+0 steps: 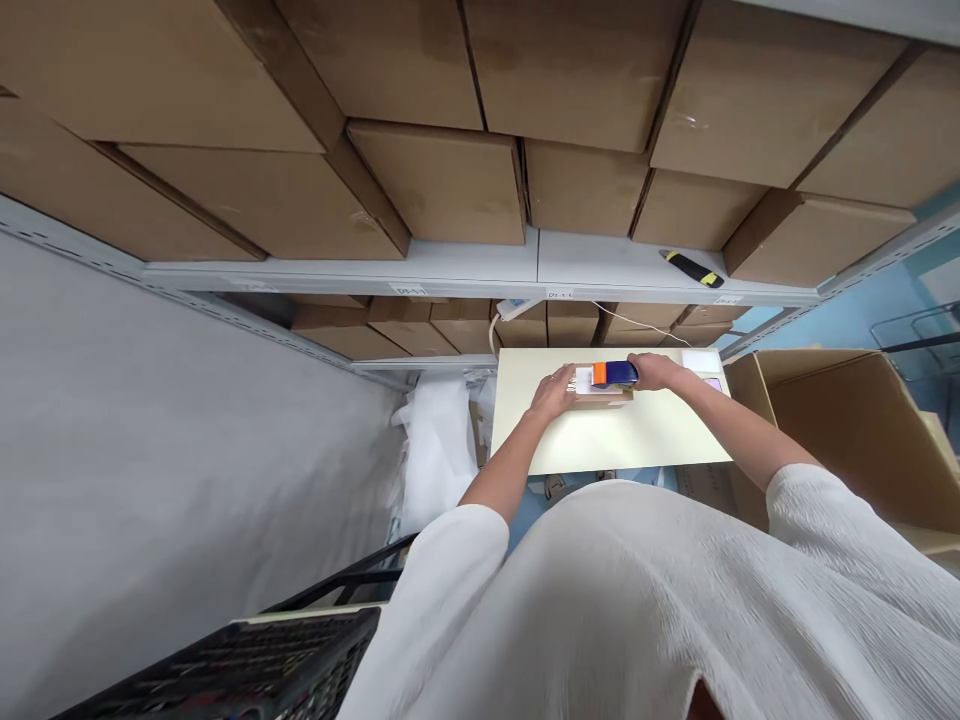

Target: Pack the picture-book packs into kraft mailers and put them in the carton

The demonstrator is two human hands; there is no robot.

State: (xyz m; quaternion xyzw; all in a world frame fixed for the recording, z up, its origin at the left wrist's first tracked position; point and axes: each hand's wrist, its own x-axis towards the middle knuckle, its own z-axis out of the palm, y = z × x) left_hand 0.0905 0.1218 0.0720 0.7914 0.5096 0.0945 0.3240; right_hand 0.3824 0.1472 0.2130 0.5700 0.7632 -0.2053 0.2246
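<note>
A small cardboard box (600, 399) with a white top sits on the pale yellow table (592, 440). My left hand (553, 392) is at the box's left end, its fingers wrapped against that side. My right hand (649, 371) grips a dark blue and orange tape dispenser (616, 373), which rests over the top of the box towards its right end. Part of the box top is hidden under the dispenser.
Metal shelves (465, 268) with large cartons (442, 185) stand ahead. A black and yellow cutter (694, 269) lies on the shelf. An open carton (847, 430) is at the right, white wrap (439, 450) at the left, a black crate (262, 665) at the lower left.
</note>
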